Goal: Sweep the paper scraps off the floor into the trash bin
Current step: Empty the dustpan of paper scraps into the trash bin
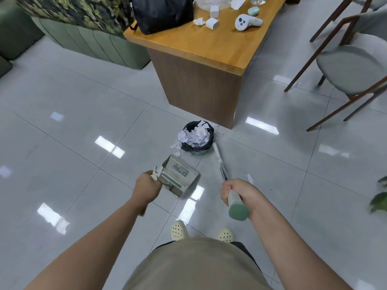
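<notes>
A small round trash bin (189,147) with a black liner stands on the floor by the table's corner, heaped with white paper scraps (195,135). A few loose scraps (175,145) lie on the tiles at its left. My left hand (146,186) grips the handle of a grey-green dustpan (180,174), held tilted just in front of the bin. My right hand (238,190) grips the top of a broom handle (235,203); the broom's shaft (218,159) slants down toward the bin's right side. One scrap (250,178) lies near my right hand.
A wooden table (199,53) stands behind the bin, with a black bag (163,13) and small white items on it. Chairs (347,70) stand at the right, a green sofa (90,45) at the back left. My feet in pale clogs (180,229) are below.
</notes>
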